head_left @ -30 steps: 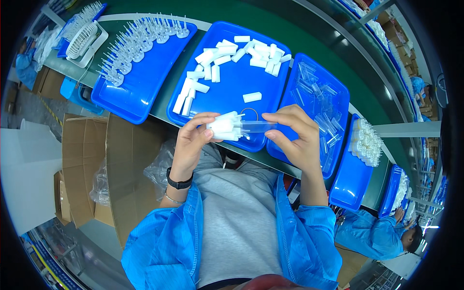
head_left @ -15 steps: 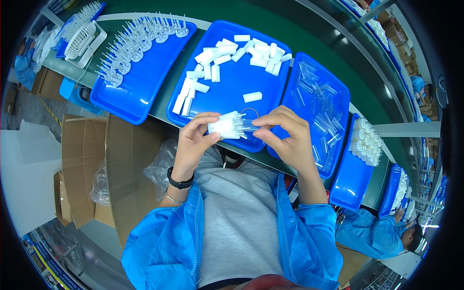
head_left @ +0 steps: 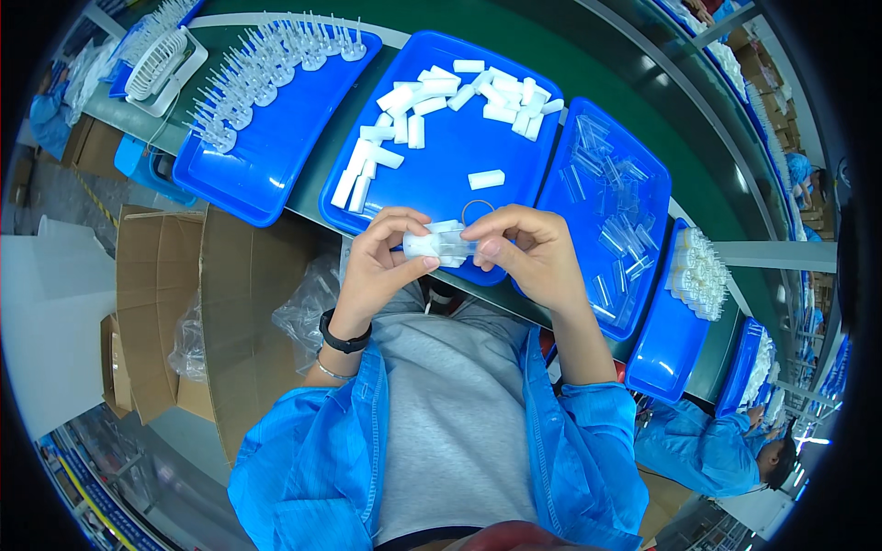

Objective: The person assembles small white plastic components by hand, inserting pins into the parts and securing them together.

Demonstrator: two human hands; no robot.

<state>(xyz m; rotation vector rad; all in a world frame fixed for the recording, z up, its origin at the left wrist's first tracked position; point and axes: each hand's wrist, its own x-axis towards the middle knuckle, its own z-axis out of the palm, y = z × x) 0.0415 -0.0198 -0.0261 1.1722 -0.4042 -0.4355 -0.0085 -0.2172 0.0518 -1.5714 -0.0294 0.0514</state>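
Observation:
Over the near edge of the middle blue tray (head_left: 427,197), my left hand (head_left: 381,250) is closed around a white round-ended plastic part (head_left: 421,246) lying on its side. White sleeves show along its upper and lower sides. My right hand (head_left: 533,250) pinches a clear plastic tube (head_left: 457,247) against the part's right side, between the white sleeves. Fingertips hide the tube's right end. Just behind my hands lies a loose white sleeve (head_left: 486,179); many more white sleeves (head_left: 441,87) are heaped at the tray's far side.
A blue tray (head_left: 234,188) at left holds white parts with upright prongs (head_left: 262,83). To the right, another tray holds clear tubes (head_left: 625,239). Beyond it are assembled white pieces (head_left: 695,275). Cardboard boxes (head_left: 161,303) stand at lower left; a co-worker in blue (head_left: 703,450) sits at right.
My right hand has moved left, closer to my left hand, with the clear tube. The white part has tilted, showing more of its round end, and its thin prongs are now mostly hidden.

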